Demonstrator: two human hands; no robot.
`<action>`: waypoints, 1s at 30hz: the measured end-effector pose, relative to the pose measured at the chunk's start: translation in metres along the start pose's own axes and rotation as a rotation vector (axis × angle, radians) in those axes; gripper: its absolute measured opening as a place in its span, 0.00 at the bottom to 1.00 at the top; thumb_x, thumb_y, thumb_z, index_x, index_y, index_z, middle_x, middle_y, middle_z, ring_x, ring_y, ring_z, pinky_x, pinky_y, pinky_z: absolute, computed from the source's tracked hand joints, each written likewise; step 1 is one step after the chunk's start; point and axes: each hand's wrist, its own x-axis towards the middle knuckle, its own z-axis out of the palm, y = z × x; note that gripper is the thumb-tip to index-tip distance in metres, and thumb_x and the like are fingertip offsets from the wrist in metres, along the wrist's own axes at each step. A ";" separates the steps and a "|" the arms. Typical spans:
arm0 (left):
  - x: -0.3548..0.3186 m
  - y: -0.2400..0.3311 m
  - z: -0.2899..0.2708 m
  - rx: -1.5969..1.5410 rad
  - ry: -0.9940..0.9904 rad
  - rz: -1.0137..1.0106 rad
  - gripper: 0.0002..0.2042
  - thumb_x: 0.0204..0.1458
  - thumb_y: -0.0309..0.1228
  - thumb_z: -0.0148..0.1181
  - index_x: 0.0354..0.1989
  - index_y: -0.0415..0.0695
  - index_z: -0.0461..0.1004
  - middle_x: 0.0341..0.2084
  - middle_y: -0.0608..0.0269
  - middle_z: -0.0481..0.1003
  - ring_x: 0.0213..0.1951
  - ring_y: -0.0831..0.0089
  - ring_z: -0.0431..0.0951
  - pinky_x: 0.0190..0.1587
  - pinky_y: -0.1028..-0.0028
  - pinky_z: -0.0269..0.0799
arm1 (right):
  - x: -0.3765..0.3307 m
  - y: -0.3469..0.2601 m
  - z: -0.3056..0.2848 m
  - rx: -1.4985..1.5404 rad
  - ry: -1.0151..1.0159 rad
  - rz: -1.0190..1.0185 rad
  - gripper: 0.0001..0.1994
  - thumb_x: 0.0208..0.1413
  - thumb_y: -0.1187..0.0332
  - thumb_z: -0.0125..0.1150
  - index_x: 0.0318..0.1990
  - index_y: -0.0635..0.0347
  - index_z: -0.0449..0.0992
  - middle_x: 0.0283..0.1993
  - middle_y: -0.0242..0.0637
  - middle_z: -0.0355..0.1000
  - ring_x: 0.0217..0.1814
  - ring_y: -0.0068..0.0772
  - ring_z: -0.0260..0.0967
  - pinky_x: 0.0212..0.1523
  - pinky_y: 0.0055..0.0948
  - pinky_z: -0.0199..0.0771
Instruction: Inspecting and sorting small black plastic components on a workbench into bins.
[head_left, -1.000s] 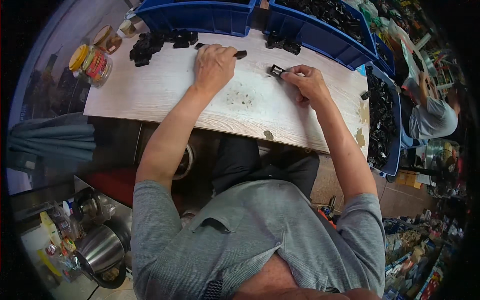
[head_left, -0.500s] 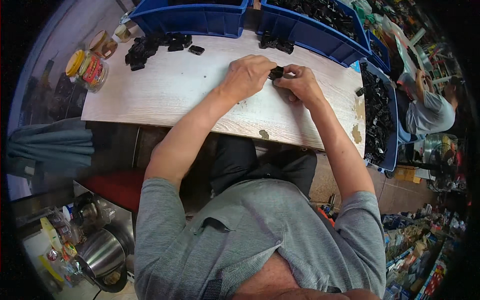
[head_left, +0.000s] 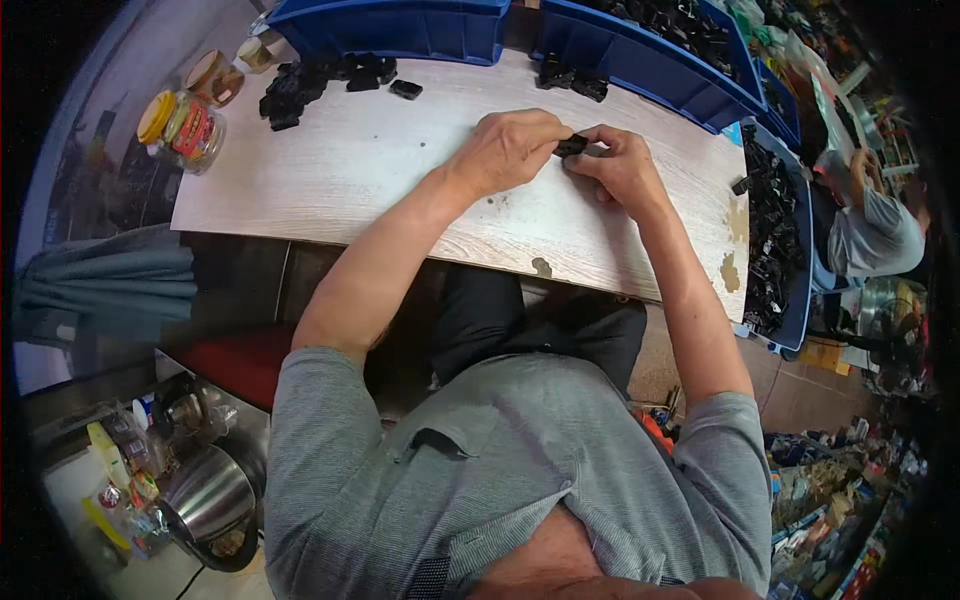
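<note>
A small black plastic part (head_left: pixel 570 146) is held between my two hands, just above the pale wood-grain table (head_left: pixel 330 190). My left hand (head_left: pixel 507 150) pinches its left end with the fingertips. On its other end, the thumb and fingers of my right hand (head_left: pixel 622 170) are closed. Fingers cover much of the part, so its exact kind does not show. Beyond my hands, a few similar black parts (head_left: pixel 573 80) lie by the blue bins. A larger heap of black parts (head_left: pixel 290 95) is at the far left, with a single piece (head_left: pixel 406 89) beside it.
Two blue bins (head_left: pixel 390 32) (head_left: pixel 640 70) line the far edge; the right one holds many black parts. Another blue bin (head_left: pixel 795 290), full of black pieces, stands off the table's right end. A yellow-lidded jar (head_left: pixel 185 130) is at left. A person (head_left: pixel 875 230) sits at far right.
The whole view has shifted slightly, moving the table and bins a little rightward in the picture. Both hands still hold the black part, with only small finger movements.
</note>
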 end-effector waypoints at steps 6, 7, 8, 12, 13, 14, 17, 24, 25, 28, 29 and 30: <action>-0.002 0.008 0.001 0.112 -0.030 0.014 0.18 0.52 0.20 0.61 0.51 0.49 0.81 0.42 0.60 0.81 0.41 0.59 0.83 0.42 0.66 0.81 | 0.003 0.004 0.000 -0.003 -0.007 -0.016 0.13 0.53 0.68 0.73 0.45 0.56 0.81 0.19 0.25 0.69 0.14 0.17 0.58 0.14 0.23 0.56; -0.002 0.010 0.000 0.131 -0.036 0.021 0.19 0.53 0.20 0.61 0.52 0.51 0.81 0.42 0.60 0.81 0.41 0.59 0.83 0.42 0.66 0.82 | 0.003 0.005 -0.001 0.000 -0.011 -0.016 0.13 0.53 0.68 0.73 0.46 0.56 0.81 0.19 0.24 0.69 0.14 0.16 0.58 0.14 0.23 0.56; -0.003 0.011 0.000 0.150 -0.042 0.028 0.20 0.53 0.20 0.61 0.53 0.53 0.80 0.42 0.60 0.80 0.40 0.59 0.83 0.43 0.67 0.82 | 0.004 0.006 -0.001 0.002 -0.012 -0.014 0.13 0.53 0.68 0.73 0.46 0.56 0.81 0.19 0.24 0.69 0.14 0.16 0.58 0.14 0.23 0.56; -0.003 0.016 0.000 0.185 -0.055 0.015 0.19 0.54 0.20 0.61 0.54 0.52 0.80 0.43 0.60 0.81 0.41 0.59 0.83 0.44 0.67 0.83 | 0.004 0.004 -0.001 0.013 -0.020 -0.009 0.12 0.54 0.68 0.72 0.46 0.56 0.81 0.20 0.24 0.70 0.13 0.16 0.58 0.13 0.22 0.55; -0.003 0.016 0.000 0.187 -0.057 0.024 0.19 0.55 0.21 0.60 0.54 0.51 0.80 0.43 0.59 0.81 0.42 0.59 0.83 0.44 0.67 0.83 | 0.003 0.001 -0.001 0.019 -0.024 -0.003 0.12 0.54 0.68 0.72 0.46 0.57 0.81 0.20 0.24 0.70 0.13 0.16 0.58 0.13 0.22 0.55; -0.003 0.015 0.000 0.188 -0.059 0.033 0.18 0.56 0.21 0.60 0.55 0.49 0.79 0.44 0.58 0.81 0.42 0.59 0.83 0.45 0.67 0.83 | 0.003 0.001 -0.002 0.021 -0.025 -0.001 0.12 0.54 0.68 0.72 0.46 0.57 0.81 0.20 0.24 0.70 0.13 0.16 0.58 0.13 0.22 0.55; -0.003 0.012 -0.001 0.128 -0.015 0.044 0.17 0.57 0.21 0.60 0.55 0.45 0.78 0.45 0.55 0.81 0.43 0.57 0.83 0.46 0.65 0.83 | 0.005 0.003 -0.003 0.024 -0.037 -0.026 0.15 0.54 0.69 0.72 0.48 0.62 0.81 0.21 0.31 0.73 0.14 0.20 0.63 0.13 0.27 0.60; -0.004 0.016 -0.002 0.148 -0.018 0.051 0.16 0.58 0.21 0.59 0.55 0.43 0.77 0.44 0.51 0.81 0.43 0.54 0.84 0.45 0.64 0.83 | 0.009 0.011 -0.001 0.002 -0.035 -0.072 0.15 0.54 0.67 0.74 0.48 0.58 0.81 0.20 0.26 0.71 0.13 0.17 0.58 0.13 0.23 0.55; -0.005 0.016 -0.002 0.145 -0.020 0.041 0.16 0.58 0.20 0.59 0.54 0.43 0.77 0.44 0.51 0.81 0.43 0.54 0.84 0.45 0.64 0.83 | 0.008 0.011 -0.001 -0.004 -0.035 -0.074 0.15 0.54 0.66 0.74 0.48 0.58 0.81 0.20 0.26 0.71 0.13 0.17 0.58 0.13 0.24 0.55; -0.005 0.013 -0.002 0.124 -0.020 0.032 0.16 0.57 0.20 0.59 0.54 0.43 0.77 0.44 0.51 0.81 0.43 0.54 0.84 0.45 0.64 0.83 | 0.006 0.008 0.000 -0.006 -0.025 -0.072 0.15 0.53 0.65 0.75 0.47 0.57 0.81 0.20 0.26 0.71 0.14 0.17 0.58 0.13 0.24 0.55; -0.005 0.011 -0.002 0.110 -0.014 0.031 0.16 0.56 0.19 0.60 0.54 0.42 0.77 0.44 0.51 0.81 0.43 0.54 0.84 0.45 0.65 0.83 | 0.006 0.008 0.000 -0.005 -0.023 -0.069 0.15 0.53 0.65 0.75 0.47 0.57 0.81 0.20 0.26 0.71 0.14 0.17 0.58 0.13 0.24 0.55; -0.006 0.010 -0.001 0.107 -0.017 0.031 0.16 0.56 0.19 0.60 0.54 0.42 0.77 0.44 0.51 0.81 0.43 0.54 0.84 0.45 0.65 0.83 | 0.006 0.007 0.000 -0.010 -0.025 -0.050 0.15 0.53 0.65 0.76 0.47 0.57 0.81 0.20 0.26 0.70 0.14 0.17 0.58 0.13 0.24 0.54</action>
